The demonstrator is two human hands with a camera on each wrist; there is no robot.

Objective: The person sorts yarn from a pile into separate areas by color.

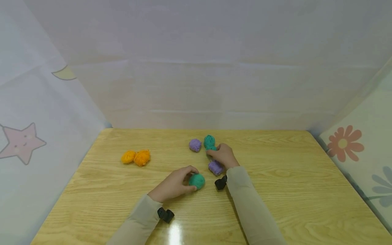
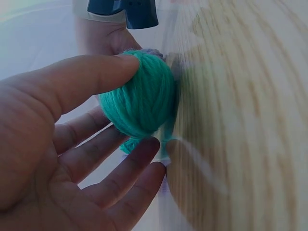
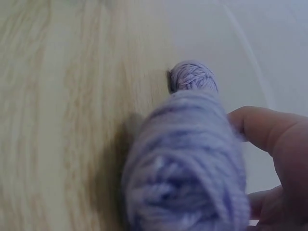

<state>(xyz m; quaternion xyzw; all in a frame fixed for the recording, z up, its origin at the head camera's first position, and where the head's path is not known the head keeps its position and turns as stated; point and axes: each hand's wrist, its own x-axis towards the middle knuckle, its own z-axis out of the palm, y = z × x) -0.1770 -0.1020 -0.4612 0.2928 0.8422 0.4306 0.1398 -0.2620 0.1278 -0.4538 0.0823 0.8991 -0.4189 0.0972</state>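
The surface is a light wood-grain tabletop. A white creased cloth stands behind its far edge. Printed cloth flanks it: a pink star shows beyond the left edge, a red flower beyond the right edge.

Yarn count:
- Orange-yellow: two. A yellow yarn ball and an orange yarn ball touch, toward the far-left corner.
- Purple: two. A round purple yarn ball lies near the middle of the far edge; a cylindrical purple yarn bundle lies closer to the near edge.
- Green: one round green yarn ball, near the centre of the surface.
- Teal: wound teal yarn in two lobes, near the far edge, just beside the round purple yarn ball. One piece or two: cannot be determined.

The left hand holds the green yarn ball, thumb against its side. The right hand has its fingertips at the teal yarn's nearer lobe; whether it grips cannot be determined.

A wide stretch of wood grain extends from the right hand to the right edge. The yellow yarn ball lies well apart from the left hand.
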